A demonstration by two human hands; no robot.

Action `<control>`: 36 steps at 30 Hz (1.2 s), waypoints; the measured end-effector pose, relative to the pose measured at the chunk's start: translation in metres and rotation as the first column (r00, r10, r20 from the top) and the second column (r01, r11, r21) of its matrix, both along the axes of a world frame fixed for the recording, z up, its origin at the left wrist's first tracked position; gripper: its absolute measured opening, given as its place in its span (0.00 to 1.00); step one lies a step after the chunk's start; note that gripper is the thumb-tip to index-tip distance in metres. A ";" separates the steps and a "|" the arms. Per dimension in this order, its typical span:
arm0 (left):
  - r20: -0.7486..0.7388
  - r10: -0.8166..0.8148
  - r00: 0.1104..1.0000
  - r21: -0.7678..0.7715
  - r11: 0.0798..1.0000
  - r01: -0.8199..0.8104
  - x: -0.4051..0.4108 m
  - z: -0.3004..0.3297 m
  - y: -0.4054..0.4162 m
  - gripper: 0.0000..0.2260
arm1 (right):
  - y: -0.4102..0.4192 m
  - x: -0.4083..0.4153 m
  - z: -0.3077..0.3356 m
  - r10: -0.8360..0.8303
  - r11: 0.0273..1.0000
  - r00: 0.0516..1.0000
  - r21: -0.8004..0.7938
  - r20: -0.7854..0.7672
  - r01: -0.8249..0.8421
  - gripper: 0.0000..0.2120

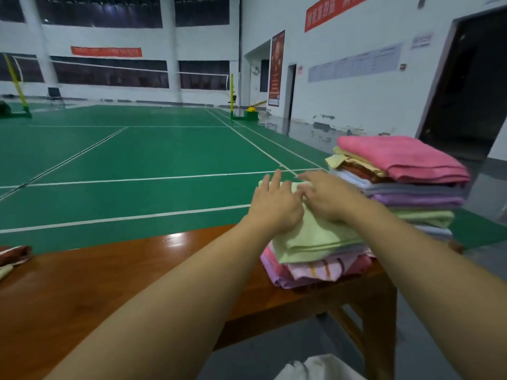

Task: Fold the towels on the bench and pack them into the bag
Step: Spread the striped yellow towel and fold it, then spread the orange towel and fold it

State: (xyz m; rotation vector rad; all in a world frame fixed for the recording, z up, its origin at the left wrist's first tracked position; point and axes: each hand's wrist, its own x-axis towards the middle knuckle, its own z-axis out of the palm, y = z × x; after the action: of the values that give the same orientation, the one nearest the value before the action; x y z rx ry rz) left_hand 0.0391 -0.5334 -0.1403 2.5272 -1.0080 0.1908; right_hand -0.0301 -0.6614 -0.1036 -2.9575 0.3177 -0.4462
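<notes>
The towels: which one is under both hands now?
The light green towel, topping the nearer, lower pile; the pink towel tops the taller pile behind, untouched.

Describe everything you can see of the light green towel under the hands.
The green towel is pale yellow-green, soft terry by its look, folded into a flat rectangle with layered edges facing the camera. It lies on top of a short stack of pink, striped and lilac towels at the right end of the bench. The left hand and right hand both rest flat on its far half, fingers fairly straight, pressing it down.
</notes>
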 end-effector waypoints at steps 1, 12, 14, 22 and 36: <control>0.022 -0.038 0.999 0.106 0.994 0.035 0.005 -0.013 -0.005 0.38 | -0.003 0.000 -0.014 0.023 1.000 0.995 0.018 -0.100 -0.021 0.23; -0.153 -0.068 0.986 -0.076 0.995 0.057 -0.010 -0.019 0.029 0.26 | 0.008 -0.001 -0.024 -0.022 0.997 0.997 -0.074 -0.079 0.016 0.27; -0.132 -0.006 0.991 -0.111 0.994 -0.009 -0.004 -0.012 0.063 0.26 | 0.031 0.005 -0.012 0.039 0.996 0.999 -0.079 0.007 -0.038 0.26; -0.051 0.376 0.925 0.005 0.927 -0.376 0.013 -0.007 0.293 0.26 | 0.240 0.076 -0.026 0.474 0.881 0.879 0.017 -0.052 -0.474 0.26; -0.190 0.736 0.649 0.093 0.672 -0.735 -0.047 -0.019 0.600 0.20 | 0.516 0.118 -0.064 0.791 0.612 0.599 0.181 -0.124 -0.770 0.21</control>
State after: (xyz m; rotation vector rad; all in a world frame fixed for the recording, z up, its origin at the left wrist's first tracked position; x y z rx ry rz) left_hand -0.0074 0.0667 -0.1596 2.7430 0.1694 0.1337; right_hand 0.0881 -0.1453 -0.1676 -2.6528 -0.9119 -0.0087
